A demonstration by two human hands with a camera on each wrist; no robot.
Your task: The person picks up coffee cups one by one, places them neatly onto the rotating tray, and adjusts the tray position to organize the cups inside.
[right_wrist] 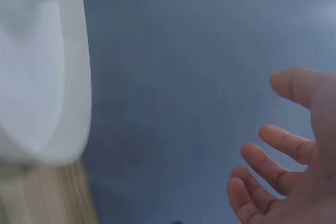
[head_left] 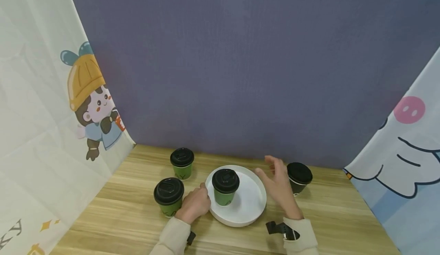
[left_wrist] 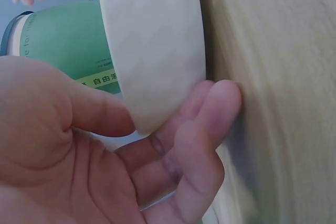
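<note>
- Left hand point(head_left: 196, 203) pinches the round white tray point(head_left: 251, 197) by its rim.
- Right hand point(head_left: 279, 184), fingers spread, hovers apart from its far side.
- One-sided lifting could topple the green, black-lidded paper cup point(head_left: 225, 188) standing on it.

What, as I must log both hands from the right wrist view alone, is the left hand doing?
Observer: The left hand grips the edge of the white round tray between thumb and fingers.
Operator: What stands on the table to the person's left of the tray?
Observer: Two lidded takeaway cups: a nearer green cup and a farther green cup.
Operator: And just right of the right hand?
Observer: A dark takeaway cup with a black lid.
</note>
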